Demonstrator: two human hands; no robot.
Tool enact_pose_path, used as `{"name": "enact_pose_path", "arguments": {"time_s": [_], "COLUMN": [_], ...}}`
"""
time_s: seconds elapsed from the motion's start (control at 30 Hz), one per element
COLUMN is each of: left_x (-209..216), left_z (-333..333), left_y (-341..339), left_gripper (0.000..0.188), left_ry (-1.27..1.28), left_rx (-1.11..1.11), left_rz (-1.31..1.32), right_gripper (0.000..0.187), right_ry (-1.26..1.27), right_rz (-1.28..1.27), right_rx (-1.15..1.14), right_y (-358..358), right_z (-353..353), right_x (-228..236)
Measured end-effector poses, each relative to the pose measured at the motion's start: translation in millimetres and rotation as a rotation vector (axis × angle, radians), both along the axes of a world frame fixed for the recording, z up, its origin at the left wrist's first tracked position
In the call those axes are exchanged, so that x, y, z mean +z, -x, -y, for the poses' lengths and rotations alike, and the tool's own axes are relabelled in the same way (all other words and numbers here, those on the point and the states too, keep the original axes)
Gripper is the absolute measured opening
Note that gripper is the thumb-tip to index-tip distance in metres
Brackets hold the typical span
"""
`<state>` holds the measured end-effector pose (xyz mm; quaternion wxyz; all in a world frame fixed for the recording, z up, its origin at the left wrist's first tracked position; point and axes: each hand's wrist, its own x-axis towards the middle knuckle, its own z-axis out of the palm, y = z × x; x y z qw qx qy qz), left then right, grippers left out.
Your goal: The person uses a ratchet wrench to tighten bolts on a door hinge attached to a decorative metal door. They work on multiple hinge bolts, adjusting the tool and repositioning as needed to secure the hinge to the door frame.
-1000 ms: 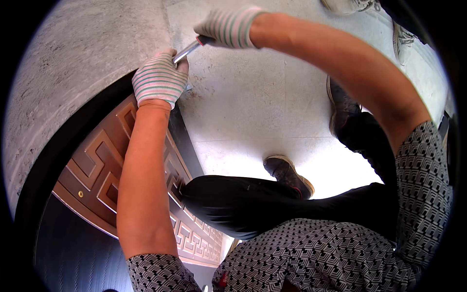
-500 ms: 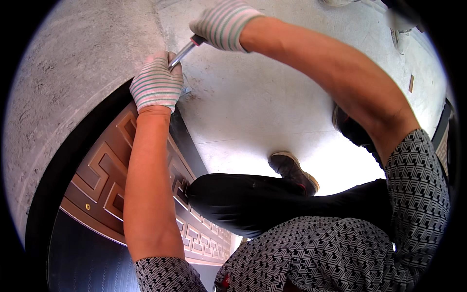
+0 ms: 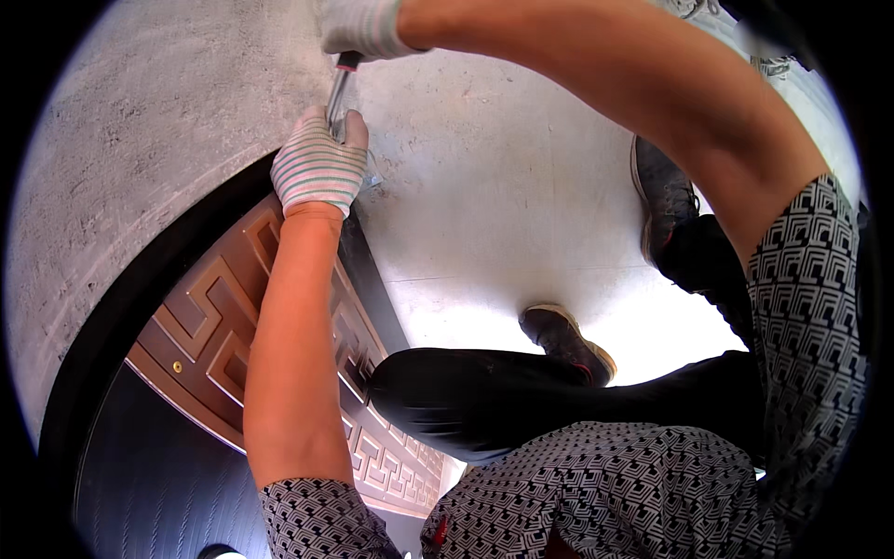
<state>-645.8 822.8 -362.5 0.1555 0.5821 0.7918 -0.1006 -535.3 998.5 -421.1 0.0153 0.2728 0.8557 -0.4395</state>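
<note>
Grey concrete (image 3: 158, 140) spreads beyond the far end of the brown panelled door (image 3: 197, 312) in the head view. Just past that end of the door, near its black frame (image 3: 172, 256), my 2 gloved hands come together at 1 screwdriver-like tool (image 3: 337, 91). My right hand (image 3: 366, 28), farther from the door, is closed round the tool's dark handle, though the picture's upper edge cuts part of it off. My left hand (image 3: 321, 168), nearer the door, is half curled, its thumb apart from its fingers and the steel shaft running between them; I cannot tell whether it pinches the shaft or something at the tip.

As I judge it, I am partway: the door already sits in its frame, while this spot past its end looks unfinished. The tip is hidden by my left hand, so how much is left there I cannot say.
</note>
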Motion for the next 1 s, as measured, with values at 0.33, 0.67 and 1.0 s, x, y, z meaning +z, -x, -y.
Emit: {"name": "enact_pose_path", "arguments": {"time_s": [0.33, 0.67, 1.0], "left_x": [2, 11, 3], "left_z": [4, 6, 8], "left_y": [10, 3, 11], "left_gripper": [0.020, 0.033, 0.029], "left_ry": [-0.037, -0.015, -0.072], "left_rx": [-0.313, -0.058, -0.084], "left_rz": [0.042, 0.088, 0.076], "right_gripper": [0.015, 0.024, 0.015], "right_ry": [-0.125, -0.276, -0.286], "right_rz": [0.399, 0.255, 0.343], "right_rx": [-0.145, 0.036, 0.013], "right_y": [-83, -56, -51], "right_z": [116, 60, 56], "right_x": [52, 27, 47]}}
